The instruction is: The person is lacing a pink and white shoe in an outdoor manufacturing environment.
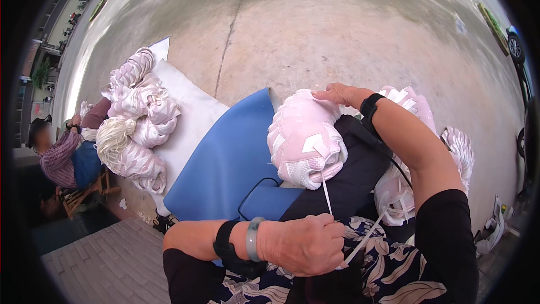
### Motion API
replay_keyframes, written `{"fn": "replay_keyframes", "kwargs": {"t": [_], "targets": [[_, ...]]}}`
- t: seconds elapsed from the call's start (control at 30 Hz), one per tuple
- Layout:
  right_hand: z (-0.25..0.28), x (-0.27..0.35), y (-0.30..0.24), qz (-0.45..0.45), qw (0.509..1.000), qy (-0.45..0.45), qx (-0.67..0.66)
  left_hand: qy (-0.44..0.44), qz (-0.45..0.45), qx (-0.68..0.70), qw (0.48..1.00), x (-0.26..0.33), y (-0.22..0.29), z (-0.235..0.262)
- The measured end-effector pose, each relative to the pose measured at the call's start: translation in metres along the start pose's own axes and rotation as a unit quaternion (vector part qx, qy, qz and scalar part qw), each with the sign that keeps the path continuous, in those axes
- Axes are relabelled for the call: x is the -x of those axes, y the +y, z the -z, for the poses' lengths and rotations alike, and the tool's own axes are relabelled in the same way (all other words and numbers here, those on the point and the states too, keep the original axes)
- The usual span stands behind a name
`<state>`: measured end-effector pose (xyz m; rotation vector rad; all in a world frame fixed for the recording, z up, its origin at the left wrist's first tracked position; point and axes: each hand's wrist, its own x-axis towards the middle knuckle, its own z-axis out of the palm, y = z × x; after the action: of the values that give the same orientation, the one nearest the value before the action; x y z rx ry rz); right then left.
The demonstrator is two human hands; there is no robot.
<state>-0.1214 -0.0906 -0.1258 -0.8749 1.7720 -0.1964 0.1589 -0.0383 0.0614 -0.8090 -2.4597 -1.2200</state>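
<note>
On my lap lies a curved stack of pink and white shoe uppers (pixel 298 129), nested one into another. My right hand (pixel 343 94) grips its far end, fingers bent over the top. A white lace (pixel 326 194) runs taut from the near end of the stack to my left hand (pixel 309 245), a closed fist just in front of me. From the same fist a white strip (pixel 365 239) trails right toward another bundle of uppers (pixel 394 194) beside my leg. A blue sheet (pixel 225 157) lies over my left side.
Several tied bundles of uppers (pixel 149 101) lie on a white sheet (pixel 191 95) at the left. Beyond them a person in a checked shirt (pixel 59 163) sits on a wooden seat. More uppers (pixel 458 149) stand at the right. Concrete floor (pixel 315 34) stretches ahead; vehicles (pixel 514 45) edge the right.
</note>
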Motion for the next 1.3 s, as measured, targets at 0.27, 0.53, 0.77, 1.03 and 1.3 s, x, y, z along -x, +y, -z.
{"fn": "replay_keyframes", "kwargs": {"t": [0.27,0.53,0.77,1.03,1.3], "targets": [[-0.013,-0.022,0.024,-0.051,0.988,-0.072,-0.127,0.1,0.061,0.1,0.988,0.008,-0.023,-0.004],[-0.026,-0.015,0.006,-0.016,0.975,-0.119,-0.185,0.146,0.211,0.222,0.941,0.056,-0.028,-0.032],[-0.027,-0.017,0.008,-0.005,0.967,-0.145,-0.211,0.129,0.227,0.256,0.931,0.062,-0.023,-0.021],[-0.027,-0.016,0.005,0.024,0.961,-0.158,-0.224,0.283,0.316,-0.042,0.904,0.07,-0.025,-0.001],[-0.028,-0.013,0.003,0.025,0.968,-0.14,-0.206,0.216,0.727,0.423,0.496,0.186,-0.057,-0.073]]}}
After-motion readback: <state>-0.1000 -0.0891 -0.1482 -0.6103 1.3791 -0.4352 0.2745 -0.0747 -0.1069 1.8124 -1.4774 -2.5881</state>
